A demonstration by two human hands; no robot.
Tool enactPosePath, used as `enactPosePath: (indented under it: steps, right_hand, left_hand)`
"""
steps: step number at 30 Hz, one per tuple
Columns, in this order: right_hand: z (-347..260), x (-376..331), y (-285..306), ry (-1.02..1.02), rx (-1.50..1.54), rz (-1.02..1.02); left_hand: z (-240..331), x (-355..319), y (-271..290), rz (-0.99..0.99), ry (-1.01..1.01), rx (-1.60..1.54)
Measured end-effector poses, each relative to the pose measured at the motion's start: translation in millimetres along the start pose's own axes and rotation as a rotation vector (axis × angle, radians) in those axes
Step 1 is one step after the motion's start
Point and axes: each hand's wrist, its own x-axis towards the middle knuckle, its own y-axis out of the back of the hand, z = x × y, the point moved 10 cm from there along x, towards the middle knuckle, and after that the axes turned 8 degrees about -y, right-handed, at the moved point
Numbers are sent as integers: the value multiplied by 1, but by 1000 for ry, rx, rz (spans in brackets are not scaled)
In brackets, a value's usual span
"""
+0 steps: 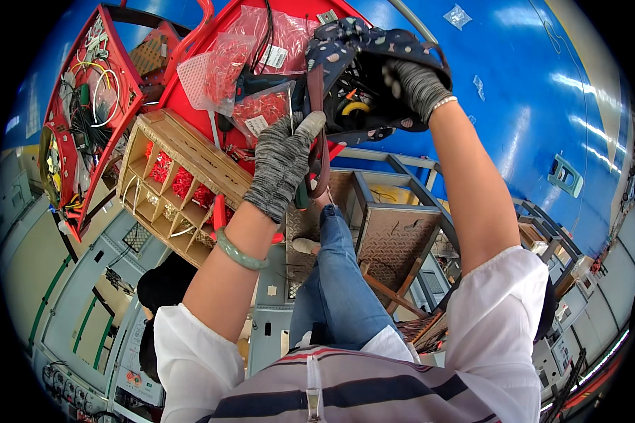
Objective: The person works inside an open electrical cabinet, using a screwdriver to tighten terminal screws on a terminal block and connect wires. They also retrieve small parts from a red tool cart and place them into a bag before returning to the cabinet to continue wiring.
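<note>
Patterned bag [335, 53], dark with pale spots, lies between twelve and one o'clock on the red tabletop [171, 96], its mouth spread upward and its long axis running roughly from nine to three. The right grip [416, 88], in a grey knitted glove, reaches into the mouth from the three o'clock side, fingers toward nine; they are bent and partly hidden by the dark inside, so I cannot tell whether they grasp anything. Near them in the bag sits a yellow ring [355, 108], on the seven o'clock side of that glove. The left grip [282, 166], gloved in grey too, is closed around a screwdriver [302, 196], whose green handle sticks out toward six and whose thin shaft points close to twelve. Its thumb lies right beside the brown strap [322, 158], which hangs in a long loop from the bag toward six. Clear packets [259, 109] with red bits inside lie from nine to eleven o'clock of the bag, with a pale pink fly swatter [197, 81] beyond them. Toward nine o'clock of the left glove stands a wooden box [190, 156], its compartments holding more red bits.
</note>
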Motion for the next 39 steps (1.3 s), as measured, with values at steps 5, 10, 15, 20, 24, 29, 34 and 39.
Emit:
enactPosePath:
  steps: [5, 10, 15, 20, 24, 29, 34, 39]
  right_hand:
    - [-47, -38, -1, 767, -452, 171]
    - [10, -20, -27, 561, -859, 496]
    - [6, -15, -34, 454, -942, 378]
    - [14, 0, -8, 498, -692, 435]
    - [-3, 16, 20, 463, -660, 530]
    - [-45, 17, 7, 712, -1000, 504]
    - [-2, 20, 15, 254, 1137, -227]
    - [-4, -27, 3, 380, 57, 2]
  left_hand:
    - [4, 4, -4, -35, 41, 15]
    - [8, 5, -18, -75, -67, 140]
    - [0, 5, -26, -52, -14, -29]
    - [6, 5, -28, -48, -81, -57]
    - [4, 0, -18, -30, 25, 4]
    - [-1, 4, -16, -44, 31, -79]
    - [-3, 11, -13, -40, -27, -16]
    - [-9, 10, -9, -31, 30, -56]
